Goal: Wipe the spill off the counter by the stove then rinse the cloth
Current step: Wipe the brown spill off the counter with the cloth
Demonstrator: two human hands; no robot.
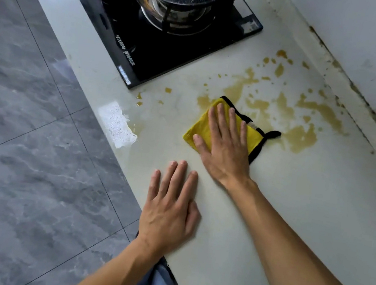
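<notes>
Your right hand (227, 143) lies flat, fingers spread, arm stretched forward; your left hand (169, 209) rests flat, fingers straight, close behind.

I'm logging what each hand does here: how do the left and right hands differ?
The right hand presses flat on the yellow cloth; the left hand lies on bare counter. The right reaches farther, to the edge of the brown spill; the left stays near the counter's front edge. Both are open, palms down.

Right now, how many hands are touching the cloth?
1. The right hand presses flat on the yellow cloth; the left hand rests on the bare counter nearer the edge.
</notes>
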